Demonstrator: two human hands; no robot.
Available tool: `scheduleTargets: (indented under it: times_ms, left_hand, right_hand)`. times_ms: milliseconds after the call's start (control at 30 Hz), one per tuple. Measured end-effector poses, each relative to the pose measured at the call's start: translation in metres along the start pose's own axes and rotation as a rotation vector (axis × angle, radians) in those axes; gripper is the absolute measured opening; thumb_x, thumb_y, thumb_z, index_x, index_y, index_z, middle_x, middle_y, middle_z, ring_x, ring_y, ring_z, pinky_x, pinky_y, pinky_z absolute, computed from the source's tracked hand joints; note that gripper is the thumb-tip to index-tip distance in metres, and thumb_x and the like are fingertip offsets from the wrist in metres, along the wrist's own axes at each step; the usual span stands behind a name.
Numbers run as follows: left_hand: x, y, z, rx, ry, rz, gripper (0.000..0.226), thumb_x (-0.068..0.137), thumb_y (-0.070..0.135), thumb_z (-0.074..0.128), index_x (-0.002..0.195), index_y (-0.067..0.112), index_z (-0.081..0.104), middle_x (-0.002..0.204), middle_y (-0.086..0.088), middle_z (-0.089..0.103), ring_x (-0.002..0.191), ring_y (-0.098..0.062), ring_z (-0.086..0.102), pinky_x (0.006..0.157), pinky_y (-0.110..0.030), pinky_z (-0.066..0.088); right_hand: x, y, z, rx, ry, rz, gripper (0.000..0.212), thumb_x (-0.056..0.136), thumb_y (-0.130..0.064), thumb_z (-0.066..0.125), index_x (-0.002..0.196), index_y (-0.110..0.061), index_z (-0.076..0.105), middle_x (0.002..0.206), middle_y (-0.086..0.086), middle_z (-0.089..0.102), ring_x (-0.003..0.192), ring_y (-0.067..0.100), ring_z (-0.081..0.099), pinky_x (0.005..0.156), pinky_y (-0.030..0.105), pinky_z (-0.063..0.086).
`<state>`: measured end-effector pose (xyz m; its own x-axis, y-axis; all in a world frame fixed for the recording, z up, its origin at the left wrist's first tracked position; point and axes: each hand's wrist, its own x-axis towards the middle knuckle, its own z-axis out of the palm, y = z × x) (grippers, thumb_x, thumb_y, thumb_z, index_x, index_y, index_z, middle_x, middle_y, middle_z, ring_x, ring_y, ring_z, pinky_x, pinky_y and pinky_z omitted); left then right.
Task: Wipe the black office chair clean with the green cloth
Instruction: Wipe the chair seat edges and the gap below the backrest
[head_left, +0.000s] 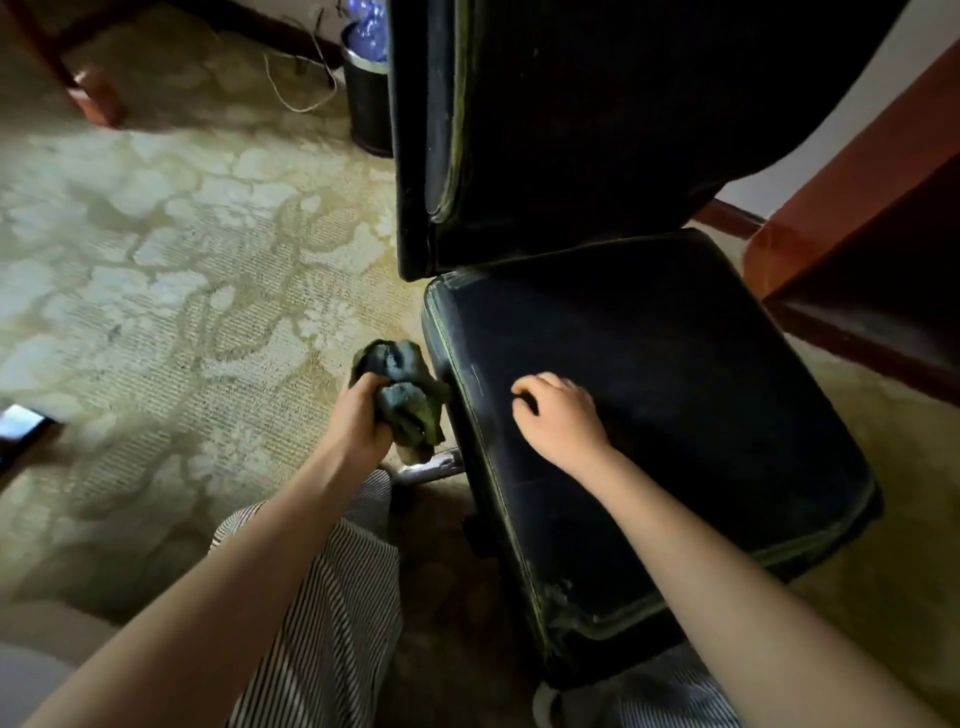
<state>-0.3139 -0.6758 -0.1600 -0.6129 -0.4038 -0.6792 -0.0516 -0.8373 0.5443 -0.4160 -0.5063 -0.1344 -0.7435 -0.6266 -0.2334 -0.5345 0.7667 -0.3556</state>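
The black office chair (675, 395) stands on a patterned carpet (182, 260), its seat facing up. The left hand (358, 415) hangs just beside the seat's left edge, fingers curled tight round the bunched green cloth (413, 389), which touches that edge above a chrome base leg (434, 464). The right hand (558, 410) rests on the seat near its left edge, fingers loosely bent, holding nothing. Beyond the seat, left of the backrest (571, 130), a dark waste bin (366, 104) holds a bluish plastic liner (370, 28); its contents cannot be made out.
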Motion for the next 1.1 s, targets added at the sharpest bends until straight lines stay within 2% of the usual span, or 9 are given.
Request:
scheduleTargets:
  times_ms: [67,167,267,400,500,600,767,867,1100]
  left_hand:
    - [0.018,0.002,-0.008,-0.106,0.029,0.048,0.014,0.094,0.011,0.041,0.093,0.006,0.054,0.072,-0.002,0.066,0.057,-0.007,0.064,0.059,-0.021,0.051]
    - [0.038,0.009,-0.009,-0.178,0.053,0.155,0.024,0.094,0.027,0.041,0.097,0.009,0.056,0.087,-0.007,0.063,0.082,-0.018,0.06,0.082,-0.03,0.047]
    - [0.052,0.01,-0.002,0.057,0.048,0.231,0.025,0.097,0.028,0.038,0.089,0.013,0.056,0.079,-0.005,0.058,0.07,-0.015,0.054,0.065,-0.026,0.045]
    - [0.077,0.012,0.015,0.381,0.213,0.434,0.022,0.096,0.019,0.046,0.075,0.017,0.054,0.063,-0.002,0.053,0.046,-0.009,0.049,0.039,-0.021,0.037]
    - [0.097,0.013,0.025,0.362,0.274,0.511,0.021,0.093,0.016,0.051,0.074,0.018,0.058,0.064,-0.002,0.055,0.055,-0.015,0.05,0.045,-0.027,0.038]
    - [0.116,0.013,0.031,0.329,0.209,0.552,0.02,0.093,0.011,0.052,0.076,0.018,0.059,0.069,0.004,0.056,0.059,0.004,0.05,0.058,-0.016,0.042]
    - [0.137,-0.005,0.033,0.412,0.072,0.426,0.018,0.099,0.029,0.041,0.105,0.023,0.057,0.112,0.0,0.045,0.102,-0.004,0.043,0.098,-0.023,0.031]
    - [0.14,-0.006,0.033,0.442,0.056,0.425,0.017,0.1,0.03,0.035,0.093,0.028,0.051,0.11,0.002,0.041,0.097,0.001,0.042,0.095,-0.021,0.029]
    - [0.129,-0.023,0.027,0.42,0.05,0.481,0.015,0.101,0.022,0.035,0.109,0.027,0.047,0.117,0.0,0.036,0.109,-0.007,0.039,0.099,-0.019,0.03]
  right_hand:
    - [0.029,-0.02,0.001,0.022,0.012,-0.099,0.03,0.096,-0.022,0.042,0.123,-0.017,0.056,0.13,0.001,0.053,0.12,0.022,0.044,0.101,0.031,0.027]
    - [0.067,-0.036,0.01,-0.014,-0.037,-0.109,0.037,0.097,-0.024,0.039,0.132,-0.017,0.046,0.139,0.001,0.045,0.128,0.022,0.035,0.105,0.032,0.023]
    - [0.092,-0.04,0.026,-0.107,-0.07,-0.077,0.047,0.1,-0.029,0.034,0.145,-0.018,0.028,0.153,0.001,0.025,0.141,0.023,0.014,0.113,0.036,0.01]
    - [0.11,-0.021,0.039,-0.221,-0.081,-0.038,0.053,0.102,-0.039,0.022,0.151,-0.029,0.006,0.159,-0.008,-0.002,0.145,0.018,-0.008,0.114,0.041,-0.01]
    - [0.104,-0.001,0.048,-0.31,-0.004,-0.108,0.055,0.097,-0.046,0.01,0.15,-0.033,0.002,0.158,-0.011,-0.001,0.145,0.014,-0.007,0.113,0.04,-0.013]
    - [0.102,0.004,0.053,-0.275,0.034,-0.115,0.06,0.09,-0.047,0.007,0.149,-0.034,0.006,0.158,-0.011,0.004,0.145,0.012,-0.003,0.114,0.037,-0.011]
    - [0.104,0.004,0.057,-0.255,0.1,-0.13,0.07,0.083,-0.051,-0.001,0.149,-0.033,0.014,0.157,-0.009,0.012,0.145,0.014,0.004,0.115,0.039,-0.007]
    - [0.104,0.002,0.058,-0.254,0.115,-0.127,0.07,0.084,-0.05,0.002,0.149,-0.031,0.018,0.157,-0.007,0.014,0.145,0.015,0.007,0.115,0.04,-0.005]
    - [0.105,0.002,0.059,-0.264,0.147,-0.126,0.068,0.085,-0.048,0.006,0.149,-0.029,0.02,0.157,-0.005,0.017,0.145,0.017,0.009,0.115,0.043,-0.002]
